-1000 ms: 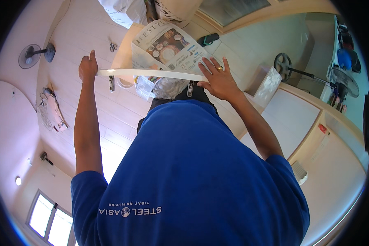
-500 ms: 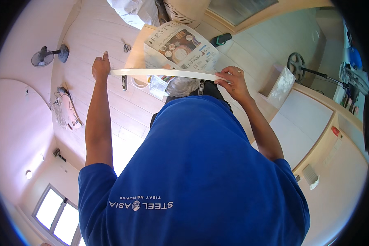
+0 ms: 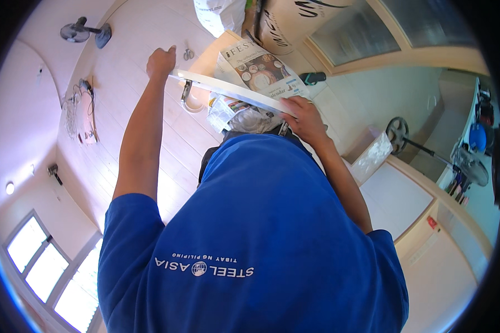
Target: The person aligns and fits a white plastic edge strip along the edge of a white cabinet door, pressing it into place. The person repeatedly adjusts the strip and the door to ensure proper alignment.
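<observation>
Just tilted the white strip point(image 3: 228, 88) toward four o'clock, with left hand point(image 3: 161, 62) curl-fingered at ten-o'clock end and right hand point(image 3: 306, 119) pinching the other, apparently controlling both.

Pale plank flooring point(image 3: 125, 89) meets whitish walls point(image 3: 64, 215); bright light fills the panes of a window point(image 3: 46, 278) at lower left; wood-framed glass panels point(image 3: 355, 34) stand at upper right.

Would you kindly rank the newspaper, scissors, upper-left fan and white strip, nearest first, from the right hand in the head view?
1. White strip: right end touching the right hand.
2. Newspaper: ahead and left.
3. Scissors: farther left, on the floor.
4. Fan: far upper left.
</observation>
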Available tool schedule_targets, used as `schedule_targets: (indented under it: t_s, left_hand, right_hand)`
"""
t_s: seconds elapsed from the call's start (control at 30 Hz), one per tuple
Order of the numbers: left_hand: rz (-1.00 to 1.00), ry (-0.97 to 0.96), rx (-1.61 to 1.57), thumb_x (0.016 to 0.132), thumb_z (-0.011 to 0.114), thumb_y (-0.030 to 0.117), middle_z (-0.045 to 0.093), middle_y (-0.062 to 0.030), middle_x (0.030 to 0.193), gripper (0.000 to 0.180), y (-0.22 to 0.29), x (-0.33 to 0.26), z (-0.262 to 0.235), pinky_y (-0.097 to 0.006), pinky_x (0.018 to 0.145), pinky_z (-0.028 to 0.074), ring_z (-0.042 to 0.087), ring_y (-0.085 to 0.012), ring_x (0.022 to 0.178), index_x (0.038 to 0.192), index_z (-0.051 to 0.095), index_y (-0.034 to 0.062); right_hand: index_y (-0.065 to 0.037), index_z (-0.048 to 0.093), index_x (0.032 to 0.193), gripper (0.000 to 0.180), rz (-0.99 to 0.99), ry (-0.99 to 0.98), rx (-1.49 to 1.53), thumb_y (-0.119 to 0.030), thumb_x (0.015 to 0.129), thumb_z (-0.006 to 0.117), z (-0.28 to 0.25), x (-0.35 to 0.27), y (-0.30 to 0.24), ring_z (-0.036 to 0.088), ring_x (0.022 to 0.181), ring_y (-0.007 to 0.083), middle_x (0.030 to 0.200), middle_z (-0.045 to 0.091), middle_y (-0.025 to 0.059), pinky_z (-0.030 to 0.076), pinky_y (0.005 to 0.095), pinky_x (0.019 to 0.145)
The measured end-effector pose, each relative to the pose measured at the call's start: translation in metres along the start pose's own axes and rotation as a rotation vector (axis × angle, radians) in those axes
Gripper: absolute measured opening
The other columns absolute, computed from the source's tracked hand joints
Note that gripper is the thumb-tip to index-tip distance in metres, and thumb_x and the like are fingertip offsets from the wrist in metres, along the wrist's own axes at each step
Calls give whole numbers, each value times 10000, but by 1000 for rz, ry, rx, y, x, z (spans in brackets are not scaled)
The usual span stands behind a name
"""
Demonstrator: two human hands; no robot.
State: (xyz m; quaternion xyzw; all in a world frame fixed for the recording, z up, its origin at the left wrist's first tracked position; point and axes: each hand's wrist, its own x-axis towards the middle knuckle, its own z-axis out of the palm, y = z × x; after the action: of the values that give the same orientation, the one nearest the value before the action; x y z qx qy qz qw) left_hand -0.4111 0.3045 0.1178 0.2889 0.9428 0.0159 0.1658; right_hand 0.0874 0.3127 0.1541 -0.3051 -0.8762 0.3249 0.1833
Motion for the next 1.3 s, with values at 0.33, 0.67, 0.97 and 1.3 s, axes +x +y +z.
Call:
schedule_targets:
  t_s: [0.33,0.67,0.97,1.3]
  left_hand:
    - [17,1,-134,1020,597,615,749,-246,1320,659,9,-8,-4,-539,1041,559,709,-432,1247,1290,754,35]
    - [-2,38,-250,1032,583,613,770,-222,1260,635,9,-11,-1,-529,1018,565,729,-406,1193,1256,752,43]
    - [191,54,-13,1083,534,520,799,-175,1167,519,17,-16,-2,-549,999,526,746,-375,1137,1206,764,72]
    - [135,-28,28,1035,585,431,804,-187,1163,450,17,-19,-7,-530,972,548,759,-384,1114,1141,812,58]
  right_hand:
    - [-106,753,1308,373,-273,-32,-163,-201,948,782,62,78,-19,714,971,313,1097,707,85,567,463,838]
    - [-83,774,1257,323,-317,8,-147,-218,964,794,61,83,-15,696,883,295,1021,683,78,552,446,737]
    - [-78,790,1213,275,-288,-5,-175,-217,975,789,60,84,-15,697,853,300,985,682,86,555,444,734]
    - [-106,773,1224,284,-278,15,-206,-244,977,776,65,78,-21,684,837,290,967,651,64,562,445,730]
